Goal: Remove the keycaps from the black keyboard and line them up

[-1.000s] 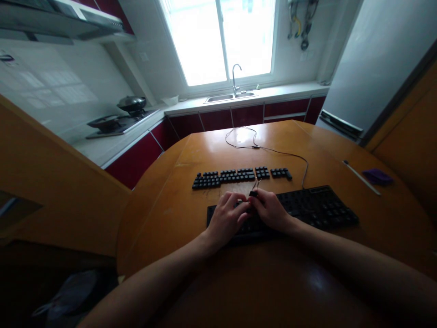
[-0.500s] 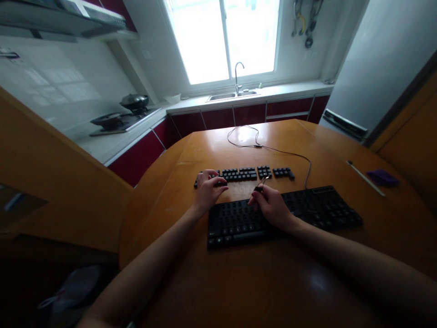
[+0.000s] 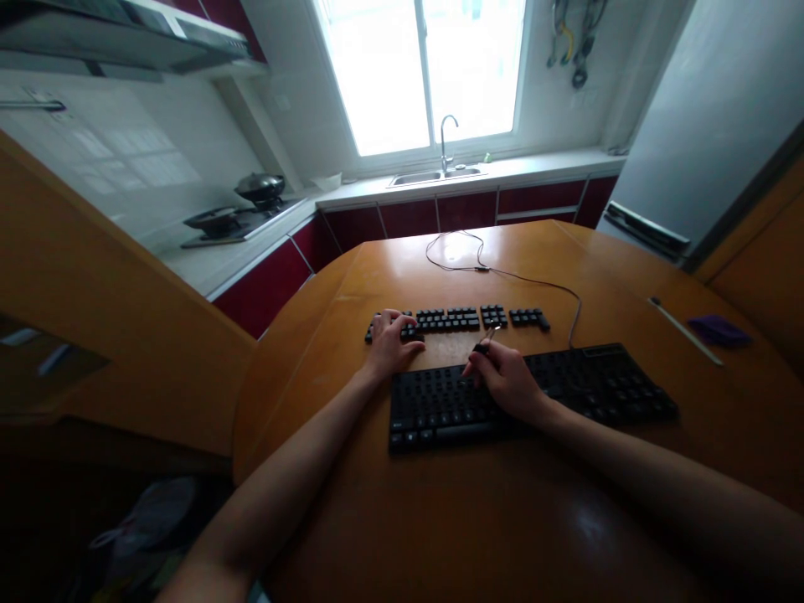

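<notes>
Before a bright window (image 3: 389, 75), a rounded wooden desk (image 3: 352, 477) stood in a kitchen, with a sink (image 3: 415, 178) set into the far counter, a stove (image 3: 255, 226) to the left and a tall refrigerator (image 3: 703, 126) to the right. A black keyboard (image 3: 433, 406) lay on the desk in front of the person, its upper left part showing many sockets without caps. Beyond it, loose black keys (image 3: 447, 320) lay in grouped rows.

The left hand (image 3: 388, 343) was half open, fingers bent and thumb apart, at the left end of these rows; whether it gripped a key could not be told. The right hand (image 3: 508, 381) was closed on a small wire tool (image 3: 482, 347), its prongs pointing up and away, above the keyboard's middle.

A narrow band of wood separated the keys from the keyboard. To the left, the wood extended to the desk's curved edge; a broad stretch also lay on the near side. Behind the keyboard, a cable (image 3: 528, 279) looped toward the far edge. Well to the right lay a thin pale stick (image 3: 688, 333) and, just beside it, a purple cloth (image 3: 719, 330).
</notes>
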Motion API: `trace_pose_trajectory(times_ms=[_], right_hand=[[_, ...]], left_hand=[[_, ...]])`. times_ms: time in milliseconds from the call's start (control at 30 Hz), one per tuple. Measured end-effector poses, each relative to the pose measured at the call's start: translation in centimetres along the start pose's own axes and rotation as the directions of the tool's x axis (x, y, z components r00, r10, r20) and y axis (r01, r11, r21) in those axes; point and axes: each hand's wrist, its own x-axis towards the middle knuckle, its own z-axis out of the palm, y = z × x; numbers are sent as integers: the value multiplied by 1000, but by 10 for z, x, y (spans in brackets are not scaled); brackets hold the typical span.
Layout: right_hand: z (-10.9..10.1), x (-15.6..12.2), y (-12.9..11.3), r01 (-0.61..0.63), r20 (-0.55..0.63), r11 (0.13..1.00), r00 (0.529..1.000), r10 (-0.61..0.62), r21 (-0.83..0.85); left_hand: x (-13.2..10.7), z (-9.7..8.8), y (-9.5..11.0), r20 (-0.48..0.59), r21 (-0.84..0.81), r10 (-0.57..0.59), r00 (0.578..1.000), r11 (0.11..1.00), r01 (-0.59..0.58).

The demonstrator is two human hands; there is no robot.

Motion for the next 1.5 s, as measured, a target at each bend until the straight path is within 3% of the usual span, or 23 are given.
trace_pose_trajectory(times_ms=[167, 600, 867, 1167, 1500], right_hand=[[0, 0, 0, -6, -4, 1000, 1000, 6, 13], [-1, 0, -3, 7, -1, 1000, 1000, -7, 7], [-1, -1, -2, 14, 7, 1000, 1000, -14, -5], [-1, -1, -2, 2, 21, 1000, 1000, -2, -5], [-1, 0, -3, 2, 17, 1000, 1000, -2, -7]], left_hand=[[-1, 2, 0, -40, -11, -9, 999, 1000, 8], [-1, 6, -10, -52, 35, 100, 994, 995, -98], [-1, 0, -10, -90, -6, 154, 984, 988, -155], [-1, 1, -13, -24, 8, 122, 992, 992, -122], [0, -2, -3, -31, -11, 116, 993, 993, -116]])
